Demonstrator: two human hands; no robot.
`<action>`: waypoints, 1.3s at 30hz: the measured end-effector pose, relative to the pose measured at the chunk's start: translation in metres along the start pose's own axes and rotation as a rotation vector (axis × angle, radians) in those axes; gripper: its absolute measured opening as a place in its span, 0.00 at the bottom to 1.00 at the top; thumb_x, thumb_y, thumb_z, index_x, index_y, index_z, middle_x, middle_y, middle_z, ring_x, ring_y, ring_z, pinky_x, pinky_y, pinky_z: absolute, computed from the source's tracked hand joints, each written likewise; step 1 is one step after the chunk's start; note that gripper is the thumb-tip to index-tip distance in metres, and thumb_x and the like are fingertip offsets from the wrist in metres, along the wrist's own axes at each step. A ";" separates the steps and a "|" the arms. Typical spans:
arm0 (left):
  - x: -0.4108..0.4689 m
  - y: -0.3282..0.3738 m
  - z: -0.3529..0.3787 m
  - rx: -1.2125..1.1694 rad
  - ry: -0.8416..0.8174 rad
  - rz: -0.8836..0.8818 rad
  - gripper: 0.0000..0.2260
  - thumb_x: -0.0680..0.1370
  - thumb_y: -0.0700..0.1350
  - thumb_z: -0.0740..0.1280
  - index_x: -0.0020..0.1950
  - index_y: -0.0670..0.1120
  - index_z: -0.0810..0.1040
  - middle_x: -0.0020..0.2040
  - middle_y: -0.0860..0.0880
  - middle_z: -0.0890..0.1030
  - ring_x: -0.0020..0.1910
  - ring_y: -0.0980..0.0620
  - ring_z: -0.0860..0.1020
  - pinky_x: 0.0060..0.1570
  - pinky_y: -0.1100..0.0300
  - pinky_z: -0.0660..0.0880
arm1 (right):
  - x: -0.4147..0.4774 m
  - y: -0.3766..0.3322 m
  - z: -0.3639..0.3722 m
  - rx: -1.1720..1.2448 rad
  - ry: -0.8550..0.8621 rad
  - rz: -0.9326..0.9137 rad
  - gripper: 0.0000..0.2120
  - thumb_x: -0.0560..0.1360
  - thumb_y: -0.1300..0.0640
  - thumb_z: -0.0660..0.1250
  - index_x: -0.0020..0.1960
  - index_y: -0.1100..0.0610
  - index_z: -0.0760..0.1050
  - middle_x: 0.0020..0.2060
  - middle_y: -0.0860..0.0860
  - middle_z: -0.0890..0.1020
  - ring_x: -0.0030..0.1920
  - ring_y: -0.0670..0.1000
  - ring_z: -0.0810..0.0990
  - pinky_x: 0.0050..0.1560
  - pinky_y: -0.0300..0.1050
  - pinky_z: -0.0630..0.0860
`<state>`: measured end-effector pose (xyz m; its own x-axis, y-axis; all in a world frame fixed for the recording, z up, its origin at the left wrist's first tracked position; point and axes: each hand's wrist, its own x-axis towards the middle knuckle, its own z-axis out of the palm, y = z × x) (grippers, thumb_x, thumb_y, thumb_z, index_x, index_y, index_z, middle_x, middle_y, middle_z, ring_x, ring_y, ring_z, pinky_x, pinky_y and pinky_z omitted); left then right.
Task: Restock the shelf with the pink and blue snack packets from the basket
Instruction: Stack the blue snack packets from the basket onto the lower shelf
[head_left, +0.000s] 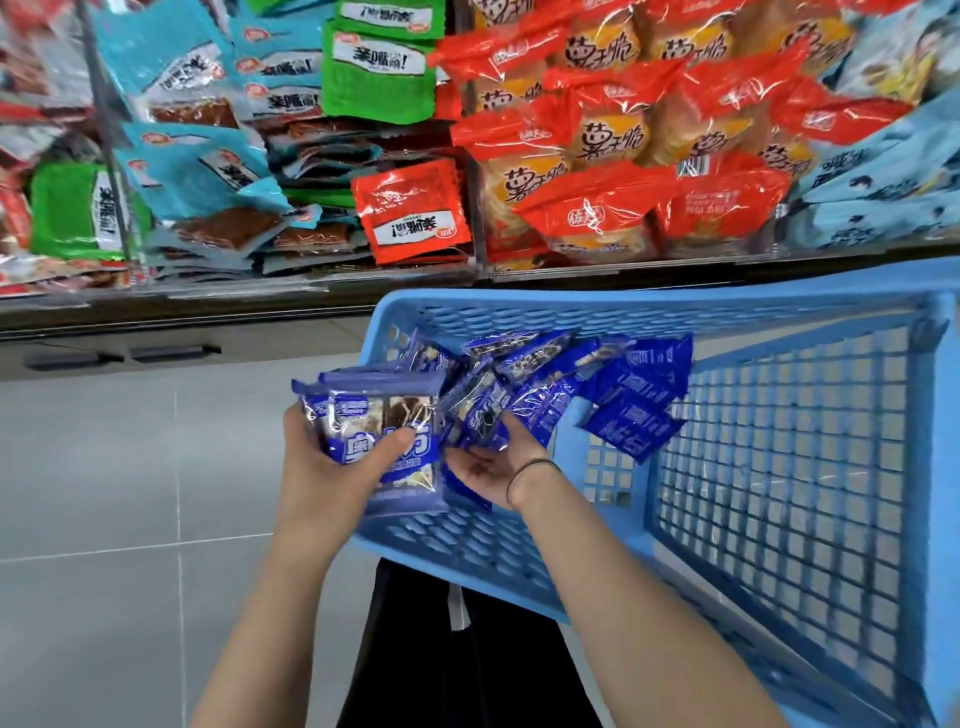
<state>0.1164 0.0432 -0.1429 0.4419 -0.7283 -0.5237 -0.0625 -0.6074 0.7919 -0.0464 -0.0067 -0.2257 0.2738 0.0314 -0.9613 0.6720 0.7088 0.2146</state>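
Blue snack packets (613, 384) lie loose in the tilted basket (779, 467), heaped toward its far corner, so we judge the restock well short of done. Our left hand (322, 462) grips a stack (384, 431) of them just over the basket's near rim, with the thumb across the front and the fingers curled behind. Our right hand (493, 467) sits palm up beside it, fingers curling round a single packet (480, 423). We see no pink packets in the basket. We cannot find this dark-blue kind on the shelf (208, 312) ahead, which carries red packets (415, 218), green packets (379, 67) and teal packets (197, 171). As we read it, this handful must still reach its slot, and then the rest must follow.
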 end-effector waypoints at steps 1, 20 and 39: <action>-0.001 -0.003 -0.007 -0.010 0.033 -0.002 0.24 0.65 0.40 0.78 0.54 0.50 0.69 0.48 0.53 0.81 0.39 0.63 0.81 0.36 0.69 0.77 | 0.007 0.003 0.007 0.070 0.003 0.019 0.30 0.73 0.39 0.64 0.59 0.64 0.67 0.47 0.62 0.77 0.45 0.58 0.79 0.36 0.47 0.81; -0.105 0.038 -0.101 -0.139 0.208 -0.221 0.17 0.69 0.42 0.76 0.56 0.43 0.77 0.48 0.44 0.84 0.45 0.47 0.82 0.44 0.57 0.76 | -0.127 0.051 -0.019 -0.201 0.063 -0.291 0.09 0.75 0.49 0.66 0.49 0.54 0.74 0.33 0.53 0.83 0.31 0.51 0.82 0.27 0.42 0.80; -0.050 0.100 -0.369 -0.472 0.286 -0.183 0.15 0.71 0.47 0.74 0.55 0.47 0.78 0.50 0.42 0.83 0.45 0.43 0.82 0.49 0.49 0.77 | -0.236 0.139 0.115 -0.584 -0.210 -0.686 0.12 0.77 0.64 0.57 0.36 0.53 0.64 0.25 0.51 0.75 0.28 0.49 0.78 0.34 0.42 0.73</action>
<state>0.4177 0.1358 0.0788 0.6362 -0.4705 -0.6115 0.4145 -0.4600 0.7852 0.0615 0.0032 0.0510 0.1014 -0.6146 -0.7823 0.2953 0.7695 -0.5663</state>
